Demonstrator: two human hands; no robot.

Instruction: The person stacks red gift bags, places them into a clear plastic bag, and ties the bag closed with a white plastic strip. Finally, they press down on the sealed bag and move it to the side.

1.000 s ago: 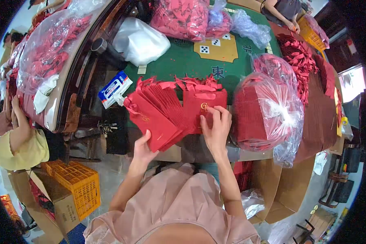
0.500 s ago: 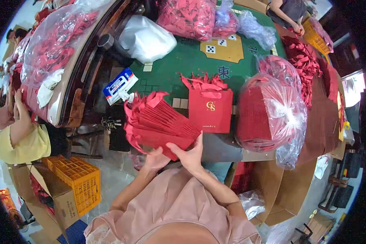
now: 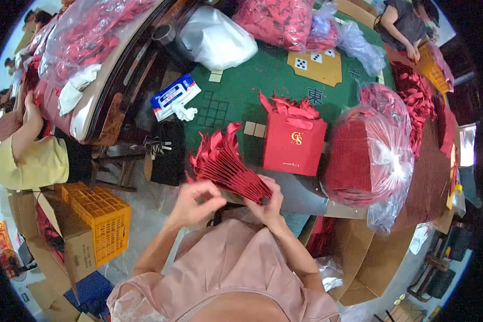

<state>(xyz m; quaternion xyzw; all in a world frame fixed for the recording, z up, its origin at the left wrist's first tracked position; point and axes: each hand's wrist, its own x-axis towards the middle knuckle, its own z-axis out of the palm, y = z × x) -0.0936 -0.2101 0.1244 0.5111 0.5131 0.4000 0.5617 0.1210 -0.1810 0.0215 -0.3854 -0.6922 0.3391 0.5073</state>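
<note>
A fanned stack of red paper gift bags with red ribbon handles is gripped at its lower right corner by my right hand. Just left of the stack, my left hand is off the bags, its fingers loosely bent and apart, with nothing visible in it. Beyond my right hand, a red bag with a gold logo lies on the green table, ribbons at its top. Further right, a clear plastic sack tied in a knot holds a thick bundle of red bags.
The green table carries a tissue pack, a white plastic bag and a sack of red ribbon pieces. An orange crate and open cardboard box stand below. Other people sit at left and far right.
My left hand has let go of the stack and lifted away to the left. My right hand keeps hold, and the stack is now tilted more edge-on. The view has shifted slightly.
</note>
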